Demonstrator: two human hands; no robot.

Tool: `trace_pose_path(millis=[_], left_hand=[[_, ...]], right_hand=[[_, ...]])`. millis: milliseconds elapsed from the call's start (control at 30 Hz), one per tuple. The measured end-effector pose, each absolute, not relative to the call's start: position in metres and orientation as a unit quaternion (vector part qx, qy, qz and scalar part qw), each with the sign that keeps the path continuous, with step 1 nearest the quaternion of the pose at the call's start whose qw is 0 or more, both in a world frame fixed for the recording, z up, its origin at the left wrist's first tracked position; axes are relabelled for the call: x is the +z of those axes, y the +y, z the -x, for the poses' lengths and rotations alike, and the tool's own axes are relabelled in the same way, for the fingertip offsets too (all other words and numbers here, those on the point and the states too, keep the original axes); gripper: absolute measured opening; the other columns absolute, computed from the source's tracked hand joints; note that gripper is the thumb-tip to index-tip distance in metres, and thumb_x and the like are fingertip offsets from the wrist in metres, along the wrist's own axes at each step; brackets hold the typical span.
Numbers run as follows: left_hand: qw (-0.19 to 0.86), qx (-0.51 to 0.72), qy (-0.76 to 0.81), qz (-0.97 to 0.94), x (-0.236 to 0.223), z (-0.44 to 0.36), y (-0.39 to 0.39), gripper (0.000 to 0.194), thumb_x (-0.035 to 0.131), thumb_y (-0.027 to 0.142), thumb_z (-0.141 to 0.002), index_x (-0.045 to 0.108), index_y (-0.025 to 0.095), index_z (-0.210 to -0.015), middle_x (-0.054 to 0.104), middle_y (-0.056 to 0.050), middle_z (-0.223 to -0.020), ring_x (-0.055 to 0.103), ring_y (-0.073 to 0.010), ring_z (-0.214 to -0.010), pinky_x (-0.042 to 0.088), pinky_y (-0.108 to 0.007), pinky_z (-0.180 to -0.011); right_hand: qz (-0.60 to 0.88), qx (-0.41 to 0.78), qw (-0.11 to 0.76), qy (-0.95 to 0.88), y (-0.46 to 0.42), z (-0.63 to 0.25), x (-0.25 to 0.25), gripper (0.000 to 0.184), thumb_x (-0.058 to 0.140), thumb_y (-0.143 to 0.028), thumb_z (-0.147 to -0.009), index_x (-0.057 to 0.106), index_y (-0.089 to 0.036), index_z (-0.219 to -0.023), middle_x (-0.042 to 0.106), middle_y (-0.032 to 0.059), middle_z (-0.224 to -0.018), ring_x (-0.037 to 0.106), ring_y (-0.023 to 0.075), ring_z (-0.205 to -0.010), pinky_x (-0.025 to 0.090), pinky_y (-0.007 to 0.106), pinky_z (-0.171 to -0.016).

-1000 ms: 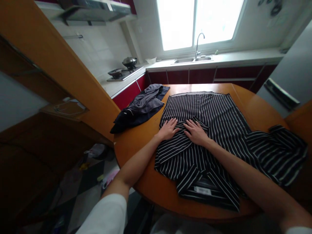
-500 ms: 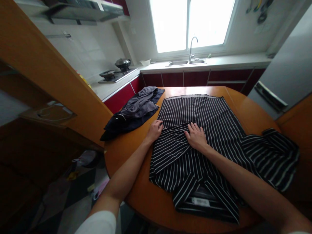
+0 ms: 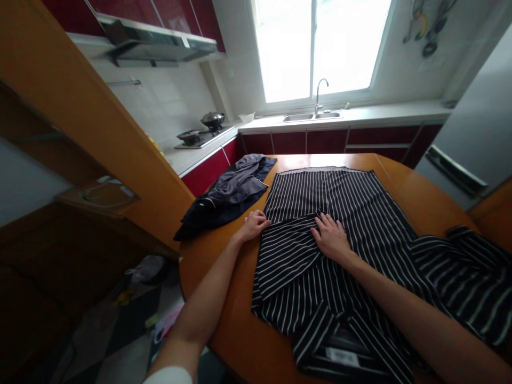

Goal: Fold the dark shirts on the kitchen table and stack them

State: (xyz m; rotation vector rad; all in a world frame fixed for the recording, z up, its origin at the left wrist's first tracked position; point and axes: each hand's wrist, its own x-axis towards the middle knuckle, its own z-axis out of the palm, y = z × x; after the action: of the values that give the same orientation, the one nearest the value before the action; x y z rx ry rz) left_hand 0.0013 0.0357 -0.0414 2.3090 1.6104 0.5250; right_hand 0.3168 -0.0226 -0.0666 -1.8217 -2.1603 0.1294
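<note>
A black shirt with white stripes (image 3: 360, 213) lies spread on the table, its collar toward me and its hem at the far side. One sleeve (image 3: 290, 250) is folded across the shirt's left part. My left hand (image 3: 253, 226) is at the shirt's left edge, fingers bent and closed on the cloth by the end of the folded sleeve. My right hand (image 3: 331, 236) lies flat over the sleeve near the button line, fingers stretched out. The other sleeve (image 3: 464, 272) extends out to the right, bunched. A white label shows inside the collar.
The wooden table (image 3: 212, 272) has a rounded edge. A heap of dark grey and navy clothing (image 3: 232, 192) lies at its far left. Beyond are a stove with pans (image 3: 212, 120), a sink (image 3: 298, 117) and a window. A fridge (image 3: 460, 133) stands at the right.
The camera view has tilted up, so everything sits lower in the picture. My left hand has shifted slightly outward along the shirt's edge; my right hand stays flat on the sleeve.
</note>
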Motion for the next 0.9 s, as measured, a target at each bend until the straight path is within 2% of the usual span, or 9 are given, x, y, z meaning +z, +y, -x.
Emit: trace_pose_path(millis=[167,333,433,500,600,700,800,900], left_hand=[[0.12,0.178,0.577,-0.788,-0.043,0.001,0.039,0.044,0.059,0.05,-0.092,0.066,0.019,-0.061,0.065,-0.006,-0.109,0.054,-0.0225,-0.104,0.041,-0.038,-0.093],[0.115,0.175,0.592,-0.778,-0.047,0.007,0.041,0.036,0.063,0.047,-0.09,0.07,0.021,-0.067,0.065,-0.006,-0.111,0.055,-0.023,-0.106,0.042,-0.038,-0.095],[0.107,0.181,0.604,-0.769,-0.046,0.01,0.04,0.026,0.064,0.043,-0.089,0.073,0.021,-0.079,0.065,-0.006,-0.113,0.057,-0.0248,-0.108,0.043,-0.041,-0.098],[0.102,0.208,0.606,-0.761,-0.044,0.01,0.039,0.022,0.059,0.037,-0.093,0.073,0.021,-0.087,0.066,-0.007,-0.111,0.058,-0.0248,-0.107,0.044,-0.041,-0.1],[0.097,0.283,0.582,-0.756,-0.037,0.005,0.037,0.027,0.044,0.023,-0.097,0.071,0.019,-0.1,0.068,-0.008,-0.111,0.061,-0.0223,-0.11,0.046,-0.039,-0.103],[0.105,0.325,0.548,-0.763,-0.03,-0.012,0.027,0.037,0.036,0.015,-0.097,0.068,0.018,-0.116,0.068,-0.008,-0.124,0.06,-0.0202,-0.12,0.044,-0.037,-0.109],[0.118,0.288,0.509,-0.803,-0.031,-0.039,0.009,0.043,0.032,0.018,-0.101,0.06,0.019,-0.133,0.059,-0.007,-0.142,0.051,-0.0196,-0.136,0.036,-0.039,-0.118],[0.107,0.182,0.493,-0.844,-0.04,-0.063,-0.008,0.048,0.034,0.034,-0.105,0.046,0.019,-0.149,0.043,-0.009,-0.158,0.032,-0.0238,-0.15,0.024,-0.047,-0.124]], right_hand=[[0.636,0.042,0.177,-0.75,-0.022,-0.317,-0.069,0.056,0.031,-0.044,-0.104,0.051,-0.013,-0.146,0.042,0.0139,-0.157,0.033,0.0293,-0.147,0.023,0.052,-0.119],[0.63,0.008,0.237,-0.739,-0.023,-0.318,-0.063,0.055,0.029,-0.041,-0.105,0.051,-0.011,-0.145,0.046,0.0144,-0.155,0.033,0.0281,-0.147,0.022,0.05,-0.12],[0.611,0.001,0.25,-0.751,-0.023,-0.317,-0.061,0.054,0.029,-0.039,-0.105,0.052,-0.012,-0.145,0.044,0.0129,-0.156,0.03,0.0261,-0.149,0.02,0.047,-0.121],[0.609,0.015,0.228,-0.76,-0.023,-0.317,-0.064,0.054,0.03,-0.039,-0.104,0.051,-0.012,-0.145,0.042,0.0134,-0.158,0.029,0.0259,-0.15,0.021,0.046,-0.121],[0.617,0.039,0.176,-0.766,-0.022,-0.317,-0.07,0.055,0.032,-0.04,-0.103,0.05,-0.011,-0.147,0.039,0.0156,-0.159,0.027,0.0279,-0.15,0.022,0.049,-0.12],[0.619,0.044,0.157,-0.768,-0.021,-0.318,-0.073,0.056,0.032,-0.041,-0.103,0.049,-0.011,-0.147,0.037,0.0158,-0.16,0.028,0.0285,-0.15,0.021,0.049,-0.121],[0.618,0.04,0.154,-0.77,-0.021,-0.318,-0.072,0.055,0.033,-0.04,-0.103,0.05,-0.011,-0.147,0.038,0.0159,-0.159,0.029,0.0285,-0.149,0.021,0.048,-0.121],[0.618,0.038,0.151,-0.77,-0.022,-0.318,-0.07,0.055,0.034,-0.039,-0.103,0.05,-0.011,-0.147,0.039,0.0157,-0.159,0.029,0.0288,-0.149,0.022,0.048,-0.12]])
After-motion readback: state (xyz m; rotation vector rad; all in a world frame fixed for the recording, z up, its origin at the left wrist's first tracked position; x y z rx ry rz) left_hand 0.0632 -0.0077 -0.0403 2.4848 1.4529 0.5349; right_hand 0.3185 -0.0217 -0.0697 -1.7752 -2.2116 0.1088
